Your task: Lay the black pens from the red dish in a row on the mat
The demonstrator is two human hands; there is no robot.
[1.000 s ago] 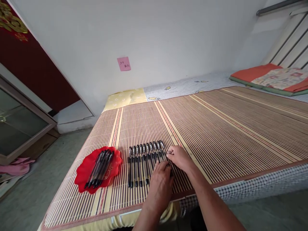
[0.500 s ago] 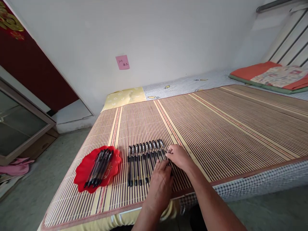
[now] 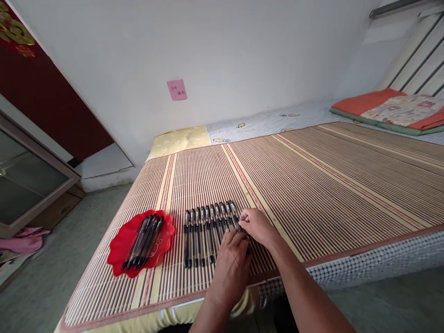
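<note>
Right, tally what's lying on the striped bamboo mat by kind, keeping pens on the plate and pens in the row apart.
Red scalloped plastic plate: 1
Black capped pens on that plate: about 6, overlapping
Black capped pens in the row: about 10; left hand and right hand cover some
Total: about 17

Ten pens [image 3: 201,236] are counted in one row, as far as it is left uncovered by two hands, the left hand [image 3: 231,261] and the right hand [image 3: 255,226]. Perhaps six more pens [image 3: 142,243], too closely overlapped for certainty, are piled on one red plate [image 3: 118,259]. One mat [image 3: 329,185], one pink note [image 3: 176,89] and one cushion [image 3: 391,111] are seen.
</note>
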